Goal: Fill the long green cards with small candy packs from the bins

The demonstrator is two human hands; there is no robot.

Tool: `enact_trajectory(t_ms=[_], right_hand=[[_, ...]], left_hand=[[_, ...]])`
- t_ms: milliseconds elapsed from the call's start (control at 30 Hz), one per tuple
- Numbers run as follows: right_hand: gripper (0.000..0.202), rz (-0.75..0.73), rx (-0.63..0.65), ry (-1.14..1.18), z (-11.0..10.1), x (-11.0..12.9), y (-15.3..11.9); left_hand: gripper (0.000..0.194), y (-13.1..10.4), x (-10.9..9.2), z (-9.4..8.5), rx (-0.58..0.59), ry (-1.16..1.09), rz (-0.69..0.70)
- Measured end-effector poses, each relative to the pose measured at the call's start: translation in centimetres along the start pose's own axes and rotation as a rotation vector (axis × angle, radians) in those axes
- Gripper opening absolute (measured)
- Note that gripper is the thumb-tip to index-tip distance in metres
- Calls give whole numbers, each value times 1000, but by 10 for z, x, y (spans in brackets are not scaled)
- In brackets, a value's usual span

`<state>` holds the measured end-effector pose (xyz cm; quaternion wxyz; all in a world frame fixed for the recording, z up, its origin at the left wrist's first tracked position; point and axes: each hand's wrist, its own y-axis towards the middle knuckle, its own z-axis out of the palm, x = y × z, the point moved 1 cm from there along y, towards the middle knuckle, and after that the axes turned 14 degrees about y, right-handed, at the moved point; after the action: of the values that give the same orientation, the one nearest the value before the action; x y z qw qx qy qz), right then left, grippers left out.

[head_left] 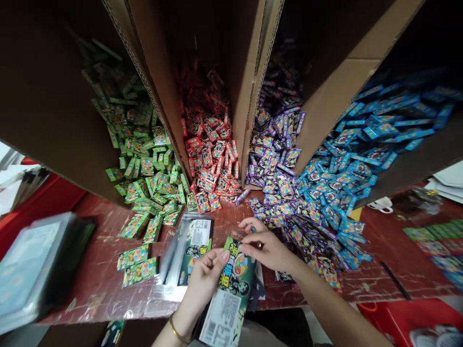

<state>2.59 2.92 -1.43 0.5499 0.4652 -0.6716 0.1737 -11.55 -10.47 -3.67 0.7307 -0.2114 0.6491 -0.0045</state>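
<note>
A green and black printed packet (237, 274) with a white label at its lower end is tilted above the table's front edge. My left hand (209, 270) pinches its left side between thumb and fingers. Over its upper right corner is my right hand (262, 246), thumb and forefinger close together near the packet's edge; whether they grip anything is too small to tell. More printed packets in clear plastic (195, 241) lie on the table left of the held one. Beyond them spill heaps of small green packs (155, 188), red packs (213, 168), purple packs (278, 188) and blue packs (336, 178).
Tall cardboard dividers (249, 96) separate the heaps on the red table (97, 255). A stack of clear plastic sleeves (36, 265) stands at the left. On the right are rows of small packs (437, 246), a dark stick (396, 280) and a red container (405, 320).
</note>
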Motion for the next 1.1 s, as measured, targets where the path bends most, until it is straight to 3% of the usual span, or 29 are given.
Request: enact_trajectory(t_ms=[67, 133, 200, 300, 400, 500, 633, 800, 900, 1000, 1100], right_hand=[[18, 61, -37, -154, -15, -15, 6], [18, 250, -166, -427, -36, -36, 20], [22, 453, -245, -636, -48, -57, 40], [42, 555, -250, -700, -41, -79, 71], [34, 589, -244, -667, -27, -85, 91], [28, 564, -249, -566, -36, -80, 88], [47, 419, -247, -329, -57, -56, 61], [47, 139, -331, 457, -27, -19, 38], [35, 107, -215, 432, -10, -13, 35], [20, 136, -90, 366, -10, -16, 30], [17, 138, -134, 366, -17, -16, 25]], left_hand=[[33, 1, 4, -5, -97, 37, 25], [34, 3, 5, -11, -182, 71, 57], [35, 5, 4, -14, -196, 68, 60], [37, 6, 3, -14, -151, 32, 37], [36, 4, 6, -16, -142, 25, 45], [34, 3, 11, -24, -153, -15, 39], [32, 5, 12, -24, -144, -58, 20], [34, 11, 3, 0, -18, 21, 53], [34, 8, -1, 7, -15, 19, 77], [33, 2, -3, 5, 16, -30, 67], [33, -1, -3, 5, 12, -41, 58]])
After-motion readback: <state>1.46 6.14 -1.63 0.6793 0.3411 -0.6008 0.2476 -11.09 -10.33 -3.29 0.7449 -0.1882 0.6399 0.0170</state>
